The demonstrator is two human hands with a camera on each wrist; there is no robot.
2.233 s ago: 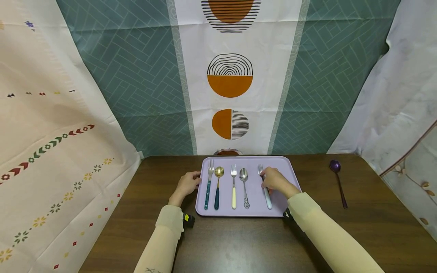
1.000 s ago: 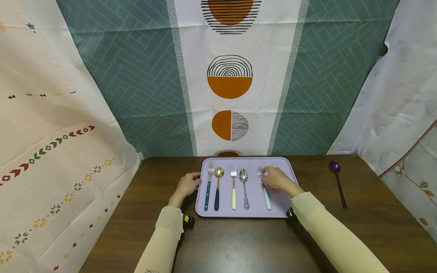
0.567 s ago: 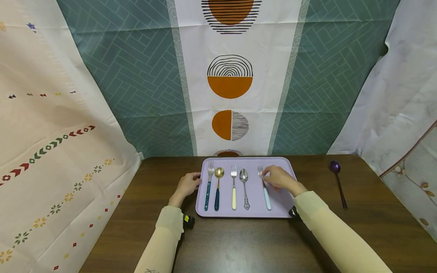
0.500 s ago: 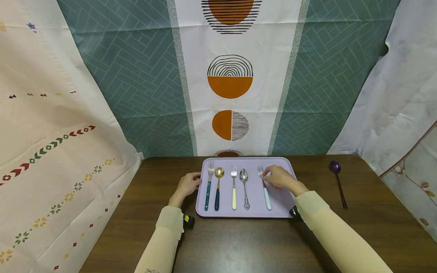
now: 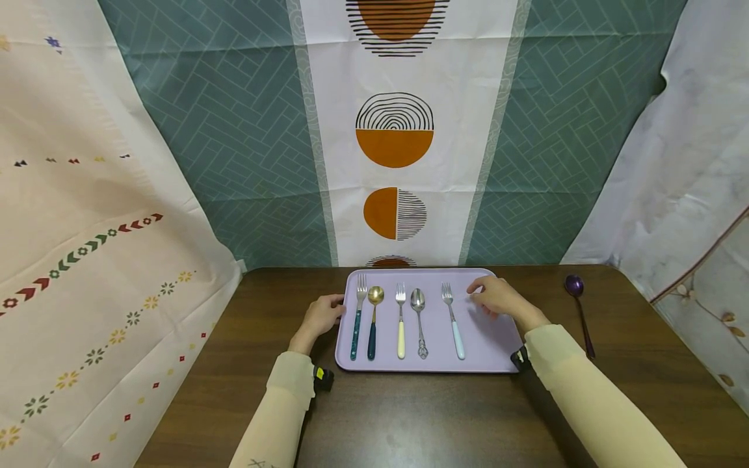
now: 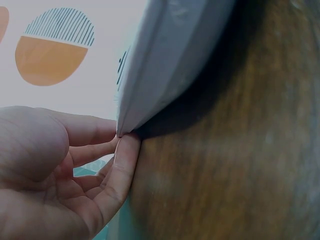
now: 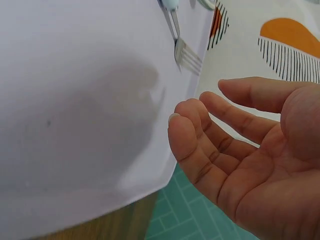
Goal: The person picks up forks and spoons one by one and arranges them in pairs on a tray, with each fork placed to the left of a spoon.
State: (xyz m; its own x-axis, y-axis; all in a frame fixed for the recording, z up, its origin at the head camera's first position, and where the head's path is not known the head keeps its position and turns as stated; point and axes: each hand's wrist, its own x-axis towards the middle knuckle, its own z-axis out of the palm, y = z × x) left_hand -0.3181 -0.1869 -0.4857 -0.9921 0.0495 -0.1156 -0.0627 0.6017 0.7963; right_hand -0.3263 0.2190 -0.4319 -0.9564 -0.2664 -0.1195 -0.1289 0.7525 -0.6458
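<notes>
In the head view my left hand (image 5: pixel 319 316) is at the left edge of a lilac tray (image 5: pixel 486 359). The left wrist view shows its thumb and fingers pinching the tray's rim (image 6: pixel 131 107). My right hand (image 5: pixel 497 298) hovers over the tray's right part, fingers loosely bent, holding nothing. Just left of it lies a fork with a pale blue handle (image 5: pixel 458 340), whose tines (image 7: pixel 188 56) also show in the right wrist view. Further left on the tray are a silver spoon (image 5: pixel 420 318), a cream-handled fork (image 5: pixel 400 325), a gold spoon with a dark handle (image 5: pixel 372 318) and a green-handled fork (image 5: pixel 356 325).
A purple spoon (image 5: pixel 580 312) lies on the dark wooden table (image 5: pixel 398 416), to the right of the tray. Patterned cloth (image 5: pixel 263 162) hangs behind the table, with more cloth at both sides.
My right hand has let go of the pale blue-handled fork and moved right, away from it. The fork lies on the tray. My left hand stays at the tray's left edge.
</notes>
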